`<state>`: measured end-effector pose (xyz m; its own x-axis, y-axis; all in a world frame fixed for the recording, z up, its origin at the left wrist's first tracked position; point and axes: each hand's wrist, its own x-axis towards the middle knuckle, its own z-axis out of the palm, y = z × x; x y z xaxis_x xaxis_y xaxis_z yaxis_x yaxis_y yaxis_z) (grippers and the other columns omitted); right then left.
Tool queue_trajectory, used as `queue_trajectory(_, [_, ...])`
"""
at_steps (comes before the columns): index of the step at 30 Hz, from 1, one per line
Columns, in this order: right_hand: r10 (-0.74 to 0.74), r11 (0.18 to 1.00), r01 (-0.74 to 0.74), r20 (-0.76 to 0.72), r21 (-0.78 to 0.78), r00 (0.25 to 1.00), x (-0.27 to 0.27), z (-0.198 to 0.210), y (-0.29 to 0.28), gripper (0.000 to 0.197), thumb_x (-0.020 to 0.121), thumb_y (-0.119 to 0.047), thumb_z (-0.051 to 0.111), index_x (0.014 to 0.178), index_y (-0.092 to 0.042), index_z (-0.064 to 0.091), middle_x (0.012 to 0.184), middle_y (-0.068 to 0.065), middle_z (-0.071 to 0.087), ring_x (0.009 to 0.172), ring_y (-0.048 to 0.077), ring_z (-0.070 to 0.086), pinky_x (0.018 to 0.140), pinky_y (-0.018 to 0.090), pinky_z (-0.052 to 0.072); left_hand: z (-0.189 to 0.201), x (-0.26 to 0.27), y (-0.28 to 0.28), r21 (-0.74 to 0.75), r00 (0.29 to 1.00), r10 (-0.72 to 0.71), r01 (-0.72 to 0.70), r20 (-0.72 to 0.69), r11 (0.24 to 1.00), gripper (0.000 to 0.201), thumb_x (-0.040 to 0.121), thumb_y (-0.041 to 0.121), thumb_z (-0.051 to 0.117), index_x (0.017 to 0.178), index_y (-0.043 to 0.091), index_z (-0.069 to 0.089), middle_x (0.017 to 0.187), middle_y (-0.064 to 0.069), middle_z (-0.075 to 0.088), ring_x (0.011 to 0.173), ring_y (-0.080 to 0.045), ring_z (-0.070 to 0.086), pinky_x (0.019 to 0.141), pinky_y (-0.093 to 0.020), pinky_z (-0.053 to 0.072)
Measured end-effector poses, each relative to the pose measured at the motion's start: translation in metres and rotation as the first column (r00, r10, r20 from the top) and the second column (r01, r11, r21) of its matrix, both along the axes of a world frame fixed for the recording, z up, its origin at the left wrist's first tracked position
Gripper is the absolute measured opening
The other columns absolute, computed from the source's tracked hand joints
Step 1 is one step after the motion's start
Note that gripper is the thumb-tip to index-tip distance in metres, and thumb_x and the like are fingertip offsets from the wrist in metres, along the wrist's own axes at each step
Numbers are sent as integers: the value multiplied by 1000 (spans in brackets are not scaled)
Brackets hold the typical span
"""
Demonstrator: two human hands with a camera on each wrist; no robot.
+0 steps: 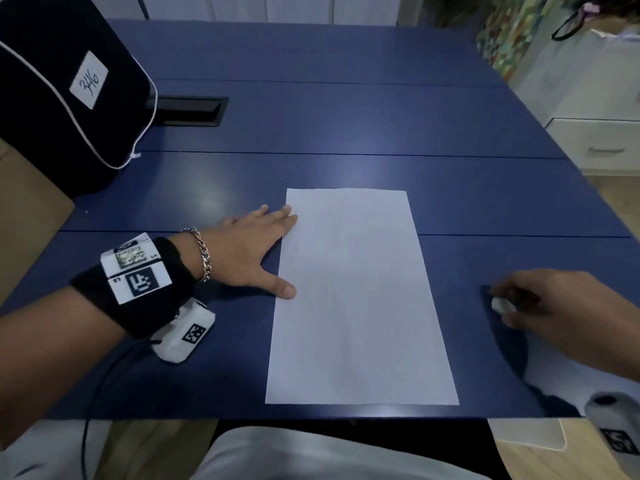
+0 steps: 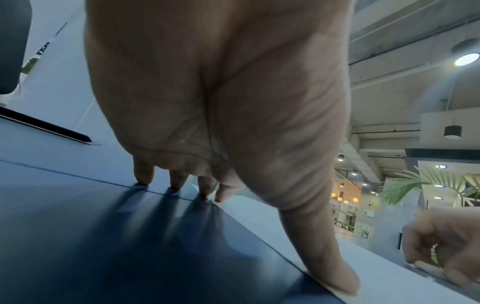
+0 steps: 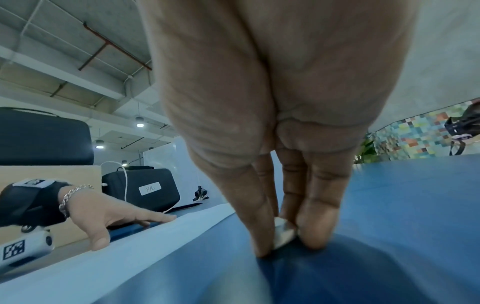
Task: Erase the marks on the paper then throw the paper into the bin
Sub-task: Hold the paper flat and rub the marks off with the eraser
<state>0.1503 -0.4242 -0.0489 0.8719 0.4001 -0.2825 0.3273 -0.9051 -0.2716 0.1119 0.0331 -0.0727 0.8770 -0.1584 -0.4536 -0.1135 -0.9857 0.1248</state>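
Observation:
A white sheet of paper (image 1: 356, 292) lies flat on the blue table (image 1: 346, 126), near its front edge; I see no clear marks on it. My left hand (image 1: 249, 251) rests open on the table with its thumb and fingertips touching the paper's left edge (image 2: 337, 283). My right hand (image 1: 540, 306) is right of the paper, low over the table, pinching a small white eraser (image 1: 502, 305) between thumb and fingers (image 3: 283, 234). The left hand (image 3: 109, 218) and paper (image 3: 130, 242) also show in the right wrist view. No bin is in view.
A dark zipped case (image 1: 62, 91) labelled 346 stands at the table's back left, beside a black cable slot (image 1: 188, 110). White drawers (image 1: 599, 143) stand off the table's right side. A cable hangs from my left wrist camera (image 1: 183, 334).

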Motion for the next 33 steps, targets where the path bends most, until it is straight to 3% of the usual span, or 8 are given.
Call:
queue_trajectory(6, [175,964,-168,-17,204,984,-18,31,68,27,91,-30,77,103,-53,70,104,-25,66,92,-7,70,77,18,57,0,-12,-7,16,1000,-12,12,26,1000,137,66,99,55,167,34,-10,175,11,-13,162,-23,-8,127,-52,6])
queue_trajectory(10, [280,935,-263,-44,238,959,-22,31,120,26,92,-37,78,116,-43,70,99,-25,72,93,-5,68,84,17,54,3,-28,-22,90,995,-72,67,61,994,131,66,102,48,166,40,-8,166,-3,6,155,-29,6,126,-45,5])
queue_trajectory(13, [299,931,-286,-24,228,954,-15,21,152,25,89,-40,82,113,-35,75,92,-20,74,89,-2,67,82,17,52,3,-33,-29,45,990,-59,54,126,998,126,66,101,52,165,38,5,156,-2,17,150,-29,14,126,-44,7])
queue_trajectory(16, [323,912,-310,-6,267,946,-7,14,181,21,88,-32,84,108,-31,78,88,-17,74,85,0,67,81,20,53,-1,-31,-28,-10,994,-53,55,91,998,131,64,100,55,166,34,5,175,2,-4,161,-27,-7,130,-53,1])
queue_trajectory(19, [368,896,-364,35,254,929,-1,9,204,21,90,-28,80,110,-27,79,93,-14,76,84,3,68,82,21,54,-3,-28,-26,-8,998,-52,52,25,999,137,63,103,53,165,39,-11,174,8,-23,161,-27,-18,128,-61,-2])
queue_trajectory(25, [339,916,-355,116,188,934,3,2,224,11,91,-22,72,96,-20,81,85,-7,78,80,15,70,80,35,59,-7,-30,-28,20,999,-28,28,-17,999,148,50,109,51,160,46,-25,170,13,-32,158,-29,-27,124,-70,-6])
queue_trajectory(30, [455,878,-461,77,126,887,-13,3,230,10,88,-22,69,83,-19,78,74,-7,71,69,14,64,70,35,57,-6,-29,-30,38,999,-19,21,-38,999,149,49,108,53,158,47,-28,168,14,-35,157,-31,-29,122,-72,-7])
queue_trajectory(33, [368,918,-383,139,103,919,6,4,230,12,85,-19,67,86,-20,79,79,-7,74,75,16,66,75,37,59,-6,-28,-30,51,999,-13,15,-50,999,151,47,109,52,158,47,-29,168,14,-36,157,-31,-29,122,-74,-4])
